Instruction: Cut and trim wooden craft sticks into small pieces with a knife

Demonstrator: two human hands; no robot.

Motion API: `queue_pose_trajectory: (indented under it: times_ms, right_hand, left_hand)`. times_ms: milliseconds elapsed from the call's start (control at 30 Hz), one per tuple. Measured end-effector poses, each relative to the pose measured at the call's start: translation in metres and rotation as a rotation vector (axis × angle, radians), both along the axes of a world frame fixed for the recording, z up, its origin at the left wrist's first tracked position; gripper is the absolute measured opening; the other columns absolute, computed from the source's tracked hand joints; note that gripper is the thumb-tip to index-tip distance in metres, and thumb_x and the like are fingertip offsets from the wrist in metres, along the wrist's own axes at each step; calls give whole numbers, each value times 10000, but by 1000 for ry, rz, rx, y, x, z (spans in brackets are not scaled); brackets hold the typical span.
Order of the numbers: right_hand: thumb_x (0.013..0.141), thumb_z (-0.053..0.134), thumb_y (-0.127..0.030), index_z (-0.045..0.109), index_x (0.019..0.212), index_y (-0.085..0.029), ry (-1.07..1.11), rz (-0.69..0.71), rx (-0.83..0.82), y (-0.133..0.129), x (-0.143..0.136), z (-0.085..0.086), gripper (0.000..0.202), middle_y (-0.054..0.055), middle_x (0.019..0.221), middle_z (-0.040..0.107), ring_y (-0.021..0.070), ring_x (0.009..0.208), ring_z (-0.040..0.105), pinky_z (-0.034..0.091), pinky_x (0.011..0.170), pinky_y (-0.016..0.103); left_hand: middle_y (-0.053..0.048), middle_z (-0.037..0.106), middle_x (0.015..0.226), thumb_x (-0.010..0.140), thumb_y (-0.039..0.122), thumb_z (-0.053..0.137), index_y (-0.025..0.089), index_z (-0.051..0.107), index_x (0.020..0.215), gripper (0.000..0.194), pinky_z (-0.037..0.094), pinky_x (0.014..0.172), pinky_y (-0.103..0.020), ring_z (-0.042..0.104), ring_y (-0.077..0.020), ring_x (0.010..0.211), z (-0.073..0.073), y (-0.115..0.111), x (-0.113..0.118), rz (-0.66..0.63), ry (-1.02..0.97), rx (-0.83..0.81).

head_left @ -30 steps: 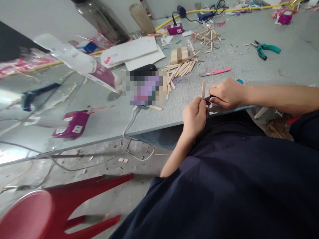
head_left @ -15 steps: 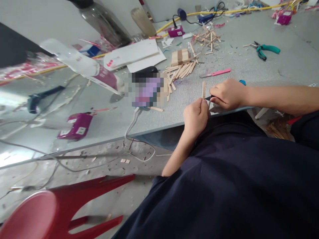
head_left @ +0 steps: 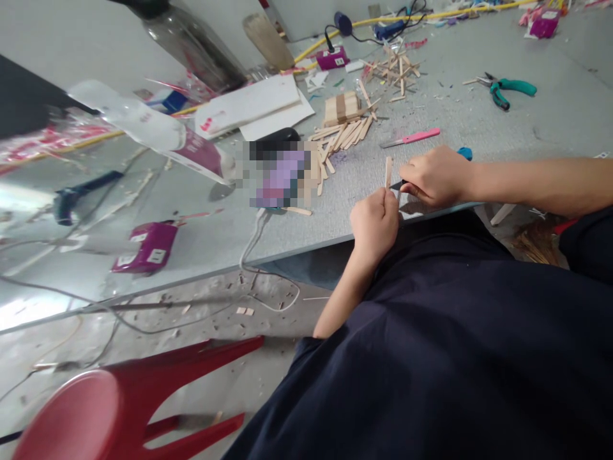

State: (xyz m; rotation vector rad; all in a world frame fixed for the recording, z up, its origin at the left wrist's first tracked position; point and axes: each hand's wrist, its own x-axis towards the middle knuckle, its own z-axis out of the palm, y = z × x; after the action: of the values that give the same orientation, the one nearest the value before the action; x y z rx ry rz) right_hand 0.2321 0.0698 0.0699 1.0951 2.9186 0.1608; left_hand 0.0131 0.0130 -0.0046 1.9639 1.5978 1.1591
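Observation:
Near the table's front edge, my left hand [head_left: 374, 220] is closed on a wooden craft stick [head_left: 388, 171], which stands up out of the fist. Close beside it on the right, my right hand [head_left: 431, 177] is closed on a small knife [head_left: 397, 186]. Only its dark, pointed blade shows, its tip against or very near the stick just above my left thumb; the handle is hidden in my fingers. A pink-handled blade tool [head_left: 417, 136] lies on the table beyond my hands. Many loose craft sticks [head_left: 353, 133] and a banded bundle of sticks [head_left: 343, 108] are farther back.
Teal-handled pliers [head_left: 514, 87] rest at the back right. Left of the sticks are a partly pixelated purple object [head_left: 283, 177] with a white cable, a leaning clear bottle [head_left: 158, 131] and a purple packet [head_left: 146, 248]. A red stool [head_left: 71, 415] stands at lower left.
The view has shifted slightly, so the table items appear a little to the left. Both hands keep their grips, and the knife blade stays by the stick with only a slight movement.

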Motion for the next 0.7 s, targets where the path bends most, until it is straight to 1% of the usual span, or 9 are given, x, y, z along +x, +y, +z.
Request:
queue_pose_trajectory:
  times_ms: [167, 300, 433, 533, 633, 700]
  right_hand:
    - [1298, 267, -561, 782, 1406, -75, -35, -30, 19, -5, -3, 3, 717, 301, 1266, 858, 363, 1007, 773, 211, 713, 431]
    - [1303, 247, -567, 775, 1408, -71, -85, -18, 75, -8, -5, 6, 732, 313, 1261, 850, 375, 983, 766, 261, 718, 435]
    - [1314, 149, -578, 775, 1429, -53, -144, 37, 132, -8, -3, 7, 826, 317, 1252, 833, 385, 976, 759, 329, 740, 448]
    - [1318, 122, -601, 778, 1437, -53, -146, 69, 173, -5, -2, 4, 863, 296, 1235, 823, 382, 977, 760, 349, 758, 442]
    - [1320, 134, -630, 785, 1410, -67, -111, 71, 192, -2, -1, -2, 865, 271, 1235, 824, 356, 962, 743, 335, 772, 419]
    - [1320, 145, -639, 789, 1389, -74, -70, 73, 179, 0, -1, -5, 860, 262, 1240, 827, 332, 942, 723, 296, 764, 407]
  left_hand:
    - [9, 475, 642, 1150, 421, 581, 301, 403, 715, 484, 198, 700, -397, 408, -198, 625, 0, 2, 0, 2, 31, -4]
    - [13, 482, 640, 1158, 394, 602, 296, 412, 715, 493, 192, 704, -402, 398, -194, 624, 0, 2, 0, 2, 32, 6]
    - [12, 496, 630, 1165, 387, 595, 297, 421, 702, 503, 228, 693, -401, 424, -192, 610, 4, -1, -2, -34, 24, -34]
    - [6, 545, 636, 1167, 371, 569, 295, 452, 704, 483, 281, 679, -392, 476, -190, 609, 8, -4, -4, -83, -4, -77]
    - [3, 582, 630, 1178, 341, 530, 290, 481, 707, 477, 339, 668, -375, 522, -184, 616, 10, -6, -4, -107, -39, -111]
    - [8, 579, 617, 1178, 329, 522, 289, 485, 699, 482, 361, 656, -364, 531, -176, 609, 11, -6, -4, -122, -83, -121]
